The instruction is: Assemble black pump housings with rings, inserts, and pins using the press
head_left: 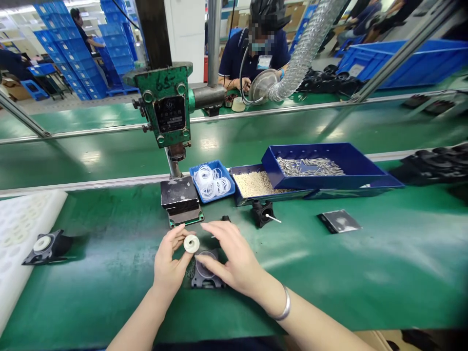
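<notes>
My left hand [170, 261] pinches a small white round part [191, 243] with a hole at its centre, its face turned up toward me. Close by on the right, my right hand [234, 258] is open, thumb and fingers apart and curved toward that part. Below and between the hands lies a black plastic housing [207, 280] with a round opening, partly covered by my right hand. Behind my right fingers another dark piece [225, 219] shows only in part. Farther right stands a black housing [260, 214] with a thin white rod [273, 218] sticking out.
A green hand press [164, 105] rises over its black base [179, 192]. Beside it are a blue tray [233, 189] of white rings and a dark blue bin [329, 182] of metal pins. White foam [22, 209] and a black housing [54, 248] sit left. A co-worker [226, 63] sits opposite.
</notes>
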A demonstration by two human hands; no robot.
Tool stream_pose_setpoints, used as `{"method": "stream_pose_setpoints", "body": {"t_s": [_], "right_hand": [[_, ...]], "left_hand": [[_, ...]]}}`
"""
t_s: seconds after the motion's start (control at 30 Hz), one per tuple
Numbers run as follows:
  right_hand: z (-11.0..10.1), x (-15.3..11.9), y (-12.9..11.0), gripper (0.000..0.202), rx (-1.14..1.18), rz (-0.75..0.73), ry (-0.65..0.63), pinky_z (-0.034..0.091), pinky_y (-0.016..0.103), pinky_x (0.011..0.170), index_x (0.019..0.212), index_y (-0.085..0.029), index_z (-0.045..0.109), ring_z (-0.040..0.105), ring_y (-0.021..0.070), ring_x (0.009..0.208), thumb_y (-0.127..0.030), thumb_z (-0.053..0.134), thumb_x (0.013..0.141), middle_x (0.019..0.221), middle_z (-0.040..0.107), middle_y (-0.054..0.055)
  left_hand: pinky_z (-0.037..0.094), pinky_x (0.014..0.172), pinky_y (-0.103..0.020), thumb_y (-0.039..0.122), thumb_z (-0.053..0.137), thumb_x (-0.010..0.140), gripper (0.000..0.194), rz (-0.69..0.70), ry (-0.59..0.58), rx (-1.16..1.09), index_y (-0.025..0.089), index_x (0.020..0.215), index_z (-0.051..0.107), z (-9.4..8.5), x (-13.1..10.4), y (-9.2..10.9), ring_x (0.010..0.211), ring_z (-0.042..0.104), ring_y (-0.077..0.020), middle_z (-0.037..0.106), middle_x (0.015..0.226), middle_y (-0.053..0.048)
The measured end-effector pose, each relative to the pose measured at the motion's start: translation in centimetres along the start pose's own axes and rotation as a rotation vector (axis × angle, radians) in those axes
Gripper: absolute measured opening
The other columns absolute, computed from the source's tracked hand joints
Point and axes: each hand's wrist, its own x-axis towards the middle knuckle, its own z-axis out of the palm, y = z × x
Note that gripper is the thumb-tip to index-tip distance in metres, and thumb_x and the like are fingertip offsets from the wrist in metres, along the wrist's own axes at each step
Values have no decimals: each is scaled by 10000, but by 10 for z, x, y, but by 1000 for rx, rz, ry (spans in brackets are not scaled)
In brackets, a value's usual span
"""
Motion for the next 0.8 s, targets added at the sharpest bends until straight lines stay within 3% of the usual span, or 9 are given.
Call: {"method": "stream_pose_setpoints", "body": {"t_s": [0.17, 0.3, 0.37, 0.47, 0.57, 0.7, 0.8], "right_hand": [[7, 15, -18, 397, 26, 10, -103, 537, 457, 911, 1299, -208, 545, 610, 275, 1040, -335, 655, 939, 1123, 651, 122], [-2, 27, -23, 254, 46, -3, -46, 560, 410, 847, 1151, -205, 605, 621, 244, 954, -328, 661, 936, 1015, 650, 95], [-14, 35, -22, 251, 9, -26, 20, 548, 419, 911, 1160, -209, 604, 624, 248, 1025, -320, 656, 941, 1057, 658, 100], [-37, 49, -15, 299, -113, -93, 75, 520, 460, 991, 1234, -217, 588, 628, 271, 1120, -311, 632, 954, 1153, 675, 121], [-60, 62, -6, 280, -287, -155, 45, 572, 449, 858, 1211, -185, 590, 678, 285, 995, -311, 610, 962, 1076, 698, 139], [-83, 76, 1, 247, -442, -190, 26, 578, 406, 783, 1134, -153, 571, 678, 271, 922, -315, 626, 956, 1012, 688, 138], [-94, 84, 1, 260, -413, -197, 55, 572, 382, 797, 1126, -165, 557, 669, 250, 915, -330, 649, 946, 1017, 683, 123]], "left_hand": [[598, 928, -355, 177, 674, 871, 528, 72, 8, -10, 261, 1368, 516, 0, 0, 2, 1063, 704, -208, 688, 1135, -78], [559, 1008, -401, 179, 662, 879, 551, 96, -26, -17, 274, 1392, 483, -1, 2, 12, 1189, 650, -235, 605, 1289, -113], [487, 1095, -467, 195, 704, 849, 645, 110, -114, -11, 282, 1432, 443, -4, 2, 17, 1307, 566, -278, 524, 1408, -138], [404, 1145, -558, 250, 798, 765, 911, 117, -375, 20, 276, 1533, 310, -9, -2, 18, 1391, 468, -356, 447, 1500, -181], [379, 1147, -595, 269, 824, 728, 1017, 87, -526, 131, 286, 1563, 243, -10, -7, 11, 1380, 469, -370, 469, 1480, -179], [348, 1177, -554, 243, 714, 820, 852, 42, -509, 240, 300, 1540, 262, -3, -11, -1, 1386, 465, -309, 489, 1453, -138], [367, 1166, -536, 255, 698, 818, 798, 44, -437, 238, 291, 1517, 313, 4, -14, -9, 1378, 474, -310, 500, 1445, -129]]}}
